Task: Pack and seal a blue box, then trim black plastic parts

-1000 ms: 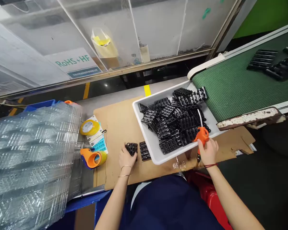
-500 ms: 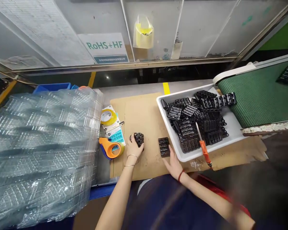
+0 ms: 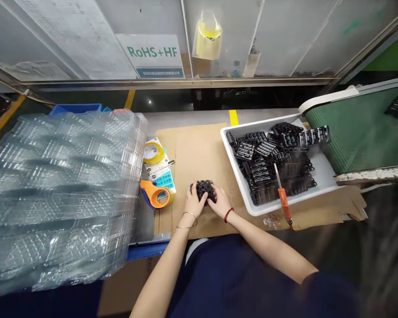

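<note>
Black ribbed plastic parts (image 3: pixel 204 187) stand together on the cardboard sheet (image 3: pixel 199 145), gripped between my two hands. My left hand (image 3: pixel 195 201) closes on their left side, with its thumb at the near face. From the right, my right hand (image 3: pixel 220 202) wraps its fingers round the other side. Where one part ends and another begins is hard to make out. Many similar black parts (image 3: pixel 260 170) lie heaped in a white tray (image 3: pixel 232 170) to the right of my hands.
An orange-handled screwdriver (image 3: pixel 284 204) leans on the tray's near rim. Left of the cardboard are an orange tape dispenser (image 3: pixel 155 194), a roll of yellow tape (image 3: pixel 153 153) and printed cards (image 3: pixel 164 179). Stacked clear plastic trays (image 3: pixel 63 194) fill the left side; a green conveyor belt (image 3: pixel 361 132) runs at right.
My right hand has moved left with its black part, up against the parts in my left hand. Both hands now hold them together. The view has shifted slightly.
</note>
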Motion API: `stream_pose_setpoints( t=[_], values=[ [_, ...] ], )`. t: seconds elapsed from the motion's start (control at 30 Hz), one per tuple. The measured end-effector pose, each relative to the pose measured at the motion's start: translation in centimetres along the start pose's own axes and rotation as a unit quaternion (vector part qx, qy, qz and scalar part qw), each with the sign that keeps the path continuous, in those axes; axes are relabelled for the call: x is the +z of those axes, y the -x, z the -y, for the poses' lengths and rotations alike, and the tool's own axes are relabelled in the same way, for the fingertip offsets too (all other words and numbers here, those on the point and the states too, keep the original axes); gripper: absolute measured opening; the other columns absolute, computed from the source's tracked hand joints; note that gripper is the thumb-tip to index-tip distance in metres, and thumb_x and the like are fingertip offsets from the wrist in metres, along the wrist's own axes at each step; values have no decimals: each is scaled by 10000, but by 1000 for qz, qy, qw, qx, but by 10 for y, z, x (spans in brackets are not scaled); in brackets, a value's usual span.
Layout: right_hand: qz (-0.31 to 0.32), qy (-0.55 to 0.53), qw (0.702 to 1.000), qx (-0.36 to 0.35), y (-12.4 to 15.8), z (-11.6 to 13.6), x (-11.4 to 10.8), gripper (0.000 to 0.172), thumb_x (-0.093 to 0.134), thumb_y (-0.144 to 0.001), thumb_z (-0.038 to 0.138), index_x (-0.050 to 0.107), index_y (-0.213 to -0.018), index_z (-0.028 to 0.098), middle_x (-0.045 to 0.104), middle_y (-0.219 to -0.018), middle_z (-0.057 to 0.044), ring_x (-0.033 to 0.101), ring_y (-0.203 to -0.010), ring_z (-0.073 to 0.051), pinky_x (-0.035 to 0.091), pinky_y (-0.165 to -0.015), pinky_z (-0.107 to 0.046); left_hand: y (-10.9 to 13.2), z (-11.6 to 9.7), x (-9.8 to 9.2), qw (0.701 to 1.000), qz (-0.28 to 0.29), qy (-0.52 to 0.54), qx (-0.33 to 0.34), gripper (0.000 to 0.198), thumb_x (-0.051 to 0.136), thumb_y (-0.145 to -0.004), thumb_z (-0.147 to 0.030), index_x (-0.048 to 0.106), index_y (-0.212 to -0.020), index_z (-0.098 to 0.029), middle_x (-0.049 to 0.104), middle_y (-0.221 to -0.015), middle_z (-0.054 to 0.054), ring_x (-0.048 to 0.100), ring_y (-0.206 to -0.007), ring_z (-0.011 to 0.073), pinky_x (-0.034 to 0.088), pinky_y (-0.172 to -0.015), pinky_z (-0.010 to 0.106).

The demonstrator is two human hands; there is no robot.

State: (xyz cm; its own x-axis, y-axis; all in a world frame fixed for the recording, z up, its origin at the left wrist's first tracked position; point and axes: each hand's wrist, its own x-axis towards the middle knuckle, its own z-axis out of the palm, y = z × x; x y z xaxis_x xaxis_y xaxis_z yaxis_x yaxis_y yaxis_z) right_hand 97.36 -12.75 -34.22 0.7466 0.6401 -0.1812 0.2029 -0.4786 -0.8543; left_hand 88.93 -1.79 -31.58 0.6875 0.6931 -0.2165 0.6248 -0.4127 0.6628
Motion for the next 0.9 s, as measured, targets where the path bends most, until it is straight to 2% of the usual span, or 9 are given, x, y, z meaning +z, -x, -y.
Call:
stream_pose_setpoints(
  t=[0.13,0.23,0.3,0.37,0.43,0.5,0.6,0.7,0.9],
  values=[
    [30,10,999,-20,11,-1,-10,705,637,-803,240,431,-1468,129,578,-1262,-175,618,-1102,-304,504,-1017,-499,10,11,-15,1000,-9,22,-11,701,502,-936,-376,250,-1529,-100,204,-1593,241,248,-1511,333,276,-1210,504],
    [36,23,999,-19,29,-16,-32,635,597,-829,268,459,-1431,121,552,-1286,-189,572,-1189,-324,452,-1074,-534,42,29,-32,999,22,36,-25,644,484,-939,-413,345,-1477,-89,340,-1536,229,395,-1433,314,350,-1176,480],
    [45,30,998,-20,46,-29,-49,540,583,-839,284,524,-1358,148,566,-1261,-167,567,-1198,-314,436,-1093,-528,74,44,-39,994,91,49,-36,474,453,-944,-397,534,-1328,-130,588,-1337,170,604,-1221,273,474,-1074,443],
    [58,35,998,-15,63,-42,-64,452,567,-845,293,570,-1282,177,583,-1233,-143,583,-1176,-297,442,-1089,-514,109,58,-37,981,179,61,-50,342,491,-913,-360,662,-1148,-179,721,-1139,108,691,-1048,251,539,-988,408],
    [72,40,997,-1,77,-54,-74,394,550,-849,304,595,-1224,191,598,-1216,-132,607,-1134,-290,470,-1057,-510,138,70,-27,963,251,68,-68,315,585,-846,-330,703,-1108,-201,744,-1159,95,686,-1093,267,517,-1031,410],
    [93,43,995,18,87,-63,-77,355,529,-857,313,614,-1180,191,622,-1189,-130,629,-1092,-291,500,-1017,-512,156,79,-13,948,296,71,-89,405,623,-818,-323,689,-1197,-198,670,-1339,109,593,-1274,292,423,-1140,431],
    [146,36,988,42,94,-69,-76,326,495,-878,301,644,-1137,171,670,-1126,-135,652,-1049,-278,512,-1000,-492,162,86,7,935,325,81,-114,494,543,-876,-327,607,-1345,-188,538,-1498,106,447,-1420,283,294,-1221,450],
    [234,17,971,53,99,-65,-75,328,532,-883,311,681,-1142,174,721,-1084,-118,683,-998,-250,539,-966,-434,159,87,15,929,334,108,-120,495,520,-889,-320,599,-1360,-192,564,-1476,89,468,-1402,254,283,-1225,417],
    [384,-7,921,60,101,-52,-79,351,600,-885,442,760,-1083,201,748,-1168,-104,685,-1104,-273,503,-1025,-422,156,66,14,928,286,183,-153,404,657,-788,-456,746,-1067,-178,622,-1397,117,493,-1362,306,272,-1227,423]
  ],
)
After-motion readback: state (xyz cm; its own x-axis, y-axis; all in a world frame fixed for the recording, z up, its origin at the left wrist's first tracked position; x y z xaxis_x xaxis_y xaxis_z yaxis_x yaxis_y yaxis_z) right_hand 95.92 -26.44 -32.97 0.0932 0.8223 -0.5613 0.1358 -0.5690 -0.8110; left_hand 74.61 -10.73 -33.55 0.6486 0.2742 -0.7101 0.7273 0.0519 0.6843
